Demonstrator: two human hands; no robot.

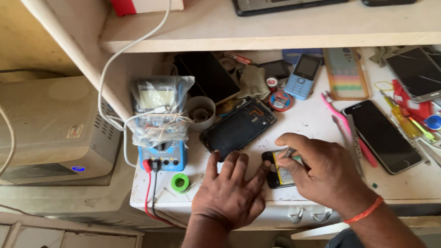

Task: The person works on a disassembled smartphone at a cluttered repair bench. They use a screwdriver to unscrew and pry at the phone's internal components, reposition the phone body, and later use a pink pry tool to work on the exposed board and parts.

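Hands are set close together at the front edge of the bench [314,121], over a small opened phone [279,169] lying flat with its yellowish inside showing. Left hand [230,190] is spread wide, palm down, fingers fanned on the bench top, thumb tip pressed against the phone's left edge; it grips nothing and seems to be placed so the phone is kept from sliding. Right hand [322,172] is narrowed into a pinch over the phone's upper right corner, where a small grey metal tool or part [290,153] is held between thumb and forefinger; which of the two it is cannot be told. An orange band [365,211] is worn on the right wrist.

Just beyond the left fingers a larger dark phone frame [239,127] is laid at a slant, screen side down. Left of it a blue meter [165,153] is stood under a plastic bag, its red and black leads hung over the bench edge, with a green tape roll [180,182] beside. To the right a pink tool [344,125], a black phone [381,135] and a clutter of screwdrivers [408,118] are kept within reach. A blue keypad phone [301,76] is propped further back. More phones are laid on the shelf [299,23] above.
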